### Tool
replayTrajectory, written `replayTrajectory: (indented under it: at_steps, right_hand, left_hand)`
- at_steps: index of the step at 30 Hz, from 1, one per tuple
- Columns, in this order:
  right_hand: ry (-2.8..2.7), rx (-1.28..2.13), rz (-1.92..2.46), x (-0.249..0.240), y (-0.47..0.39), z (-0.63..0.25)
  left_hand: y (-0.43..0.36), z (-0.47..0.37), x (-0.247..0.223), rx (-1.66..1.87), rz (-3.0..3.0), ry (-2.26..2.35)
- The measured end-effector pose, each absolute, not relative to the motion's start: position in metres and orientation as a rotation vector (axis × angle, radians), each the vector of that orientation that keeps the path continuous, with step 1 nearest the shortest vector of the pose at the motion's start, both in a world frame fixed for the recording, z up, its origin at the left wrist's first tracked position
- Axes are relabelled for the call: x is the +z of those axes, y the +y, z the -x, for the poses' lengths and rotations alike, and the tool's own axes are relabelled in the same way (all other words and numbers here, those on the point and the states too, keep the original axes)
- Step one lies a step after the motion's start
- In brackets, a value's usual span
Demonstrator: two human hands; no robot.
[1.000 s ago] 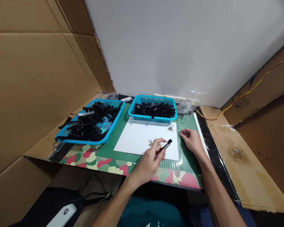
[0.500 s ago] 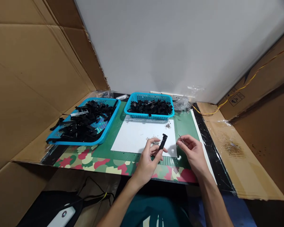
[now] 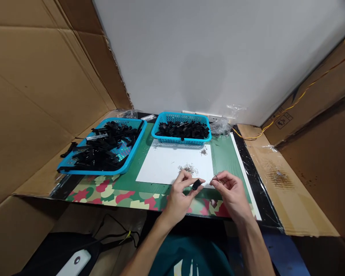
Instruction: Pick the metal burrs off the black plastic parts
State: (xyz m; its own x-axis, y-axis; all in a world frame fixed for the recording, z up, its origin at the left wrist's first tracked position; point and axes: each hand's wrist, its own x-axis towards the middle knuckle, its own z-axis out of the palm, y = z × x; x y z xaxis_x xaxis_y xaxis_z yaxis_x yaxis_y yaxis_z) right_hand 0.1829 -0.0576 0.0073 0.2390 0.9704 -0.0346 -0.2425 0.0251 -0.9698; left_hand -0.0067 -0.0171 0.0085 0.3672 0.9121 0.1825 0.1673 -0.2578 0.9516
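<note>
Plain pale-grey wall (image 3: 161, 46) fills the upper middle of the frame, with brown cardboard panels (image 3: 40, 84) at the left. Across the centre, a white rectangular paper sheet (image 3: 155, 165) lies on a green tabletop mat (image 3: 225, 153). At lower centre, the left hand (image 3: 178, 197) has its thumb and fingers pinched around a black plastic-looking part (image 3: 196, 184), held near the sheet's front edge. Just right of it, the right hand (image 3: 232, 193) is curled, thumb and fingertips closed on a thin, dark sliver (image 3: 216, 177), too small to make out fully. Beyond the left hand sits a loose heap of tiny metallic pieces (image 3: 189, 168). Blue plastic baskets of black parts stand at centre left (image 3: 131, 161) and upper centre (image 3: 181, 140).
</note>
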Motion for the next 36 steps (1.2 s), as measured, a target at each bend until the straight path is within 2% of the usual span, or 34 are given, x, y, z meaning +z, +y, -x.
replayTrajectory:
  at_steps: [6,14,24,36]
  right_hand:
    - [-0.92,1.113,1.201,0.015,-0.058,-0.185]
    - [-1.094,1.002,1.304,0.025,-0.06,-0.183]
    - [-1.2,1.081,1.293,0.025,-0.059,-0.176]
    - [-1.13,1.147,1.336,0.016,-0.065,-0.173]
  left_hand:
    - [-0.018,0.009,0.01,0.846,-1.451,0.868]
    - [-0.015,0.01,0.019,0.775,-1.578,0.807]
    - [-0.02,0.01,0.022,0.675,-1.703,0.835]
    - [-0.018,0.009,0.021,0.716,-1.662,0.83]
